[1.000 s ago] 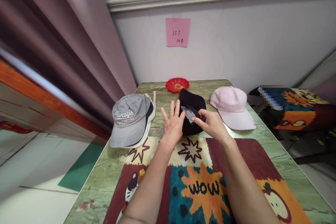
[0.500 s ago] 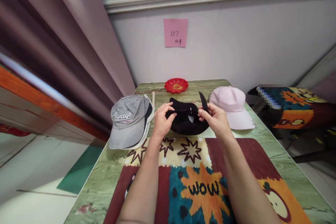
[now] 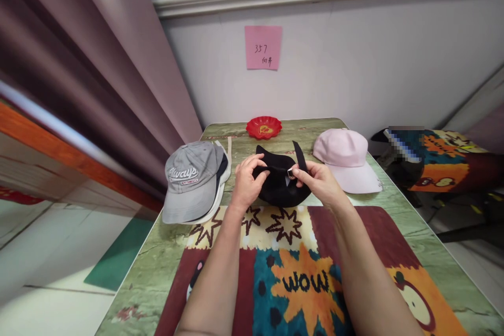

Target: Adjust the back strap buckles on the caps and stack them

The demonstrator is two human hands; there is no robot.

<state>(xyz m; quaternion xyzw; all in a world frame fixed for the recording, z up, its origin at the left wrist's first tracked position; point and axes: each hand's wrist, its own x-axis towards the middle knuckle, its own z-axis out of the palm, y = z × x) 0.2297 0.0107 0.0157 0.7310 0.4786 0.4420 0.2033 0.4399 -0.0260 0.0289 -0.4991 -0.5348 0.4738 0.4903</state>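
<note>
A black cap (image 3: 283, 193) lies with its hollow side towards me near the middle of the table, behind the patterned mat. My left hand (image 3: 249, 178) pinches the cap's left edge between thumb and fingers. At the right side, my right hand (image 3: 313, 176) is closed on the cap's black strap (image 3: 300, 156), beside a small metal buckle (image 3: 291, 173). The free end of the strap sticks up above my fingers. Part of the cap is hidden behind both hands.
A grey cap (image 3: 192, 181) rests on other caps at the left. To the right sits a pink cap (image 3: 344, 157). A red scalloped dish (image 3: 264, 127) stands at the back of the table (image 3: 137, 283). The colourful mat (image 3: 307, 283) lies in front.
My right hand has moved slightly left, and the strap's free end has shifted left with it. The buckle now shows more clearly. My left hand has shifted slightly right, still pinching the cap.
</note>
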